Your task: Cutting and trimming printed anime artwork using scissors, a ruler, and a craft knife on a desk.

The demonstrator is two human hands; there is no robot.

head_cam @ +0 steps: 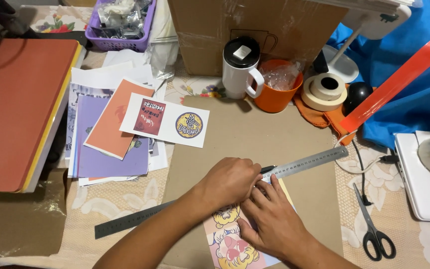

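Both hands press together on a steel ruler (pixel 215 197) over a cartoon print (pixel 231 244), left hand (pixel 232 180) gripping a dark pen, right hand (pixel 269 216) flat, while a white sticker sheet (pixel 165 119) lies toward the worktop's far edge, scissors (pixel 373 226) right.

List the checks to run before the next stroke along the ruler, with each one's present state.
1. Metal ruler lies flat across the printed sheet: ok.
2. Right hand presses the sheet just below the ruler: ok.
3. Left hand grips a dark tool at the ruler's edge: ok; its tip is hidden.
4. Brown board lies under the sheet: ok.
5. Fingertips clear of the ruler's edge: cannot tell.
6. Scissors lie apart from the sheet, to the right: ok.
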